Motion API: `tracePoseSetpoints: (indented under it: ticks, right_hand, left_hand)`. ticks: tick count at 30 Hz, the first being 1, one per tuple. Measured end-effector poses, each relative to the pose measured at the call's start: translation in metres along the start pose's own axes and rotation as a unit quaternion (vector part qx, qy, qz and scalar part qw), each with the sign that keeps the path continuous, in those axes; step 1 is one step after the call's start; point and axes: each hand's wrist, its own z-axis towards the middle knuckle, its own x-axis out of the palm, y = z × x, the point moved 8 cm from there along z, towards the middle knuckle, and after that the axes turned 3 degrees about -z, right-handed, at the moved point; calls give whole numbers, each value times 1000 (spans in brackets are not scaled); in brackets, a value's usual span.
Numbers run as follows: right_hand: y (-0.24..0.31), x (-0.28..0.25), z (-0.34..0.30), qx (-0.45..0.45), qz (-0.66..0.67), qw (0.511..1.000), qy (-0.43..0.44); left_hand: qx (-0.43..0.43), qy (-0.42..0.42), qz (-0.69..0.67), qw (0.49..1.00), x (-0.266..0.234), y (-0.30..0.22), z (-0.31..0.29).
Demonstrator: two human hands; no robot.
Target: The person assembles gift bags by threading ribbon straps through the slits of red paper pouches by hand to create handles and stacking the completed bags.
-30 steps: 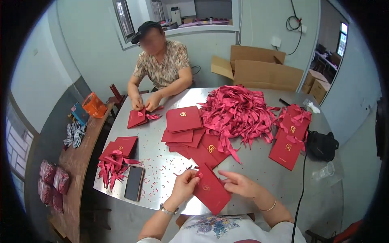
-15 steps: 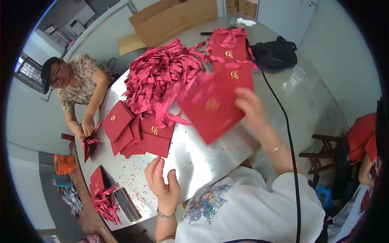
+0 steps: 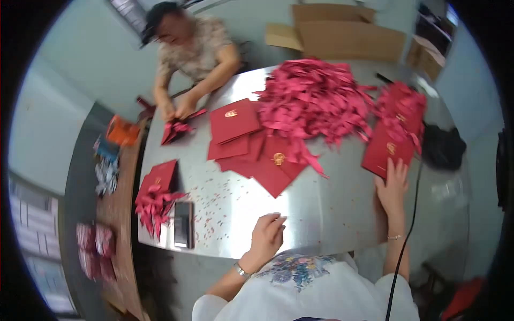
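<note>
My right hand (image 3: 392,184) lies with fingers spread on the near end of a flat red gift bag (image 3: 386,146) with a gold emblem. That bag tops a row at the table's right side, and red ribbon (image 3: 402,109) is spread over its far part. Over the near table edge is my left hand (image 3: 267,234), holding nothing, its fingers loosely bent and a little apart. Beyond it sits an untidy stack of red bags (image 3: 234,119), one bag (image 3: 276,179) pointing toward me. A large heap of red ribbons (image 3: 316,101) lies behind the stack.
Across at the left, a person (image 3: 198,59) handles a small red bag with ribbon (image 3: 175,129). More bags (image 3: 160,176) and a dark rectangular device (image 3: 183,224) lie near left, beside scattered red bits. A black pouch (image 3: 443,148) and a cable (image 3: 411,224) are at the right.
My right hand has carried a red bag rightward and laid it on the row there. My left hand's fingers have bent more. The view has turned to the left.
</note>
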Motion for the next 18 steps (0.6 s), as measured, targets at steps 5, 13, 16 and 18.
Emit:
tracePoseSetpoints:
  ticks: [5,13,16,18]
  right_hand:
    - [-15,-6,46,3,24,997,-68]
    - [22,-22,8,-97,89,980,-148]
    - [65,-38,-27,-175,153,957,-173]
    - [99,-43,-52,-231,210,941,-130]
  left_hand:
    - [-10,-10,-12,1000,-1,7,-4]
    - [-57,-92,27,994,-49,23,5]
    - [-76,-189,93,975,-86,31,12]
    - [-102,-218,126,962,-98,36,13]
